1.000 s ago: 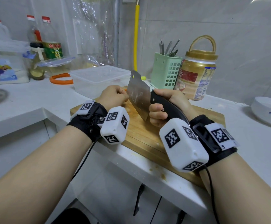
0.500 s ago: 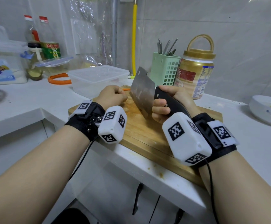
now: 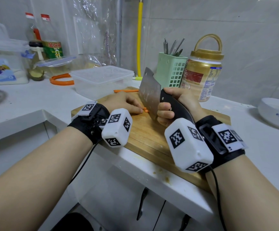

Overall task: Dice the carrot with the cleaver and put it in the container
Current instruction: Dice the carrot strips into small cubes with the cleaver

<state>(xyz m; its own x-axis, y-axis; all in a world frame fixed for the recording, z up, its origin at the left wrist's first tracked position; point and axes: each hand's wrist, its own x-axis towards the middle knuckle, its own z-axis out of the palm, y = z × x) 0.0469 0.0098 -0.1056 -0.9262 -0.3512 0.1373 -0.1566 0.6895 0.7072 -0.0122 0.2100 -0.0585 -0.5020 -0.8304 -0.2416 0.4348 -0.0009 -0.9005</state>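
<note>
carrot (image 3: 145, 109): showing as small orange pieces lying on the cutting board (image 3: 145, 135), touching the left fingertips and just beside the blade; most of it is hiding under the hand, so its full shape cannot be told.
carrot strip (image 3: 125, 90): lying thin and orange at the board's 12 o'clock edge, well apart from the pieces.
left hand (image 3: 122, 102): resting knuckles-up over the carrot, its grip curling down onto it.
right hand (image 3: 173, 105): its grip clamping round the black handle.
cleaver (image 3: 149, 92): standing blade-down at 3 o'clock of the pieces.
container (image 3: 102, 80): sitting clear and lidded on the desk (image 3: 35, 100), at 11 o'clock of the board.
</note>
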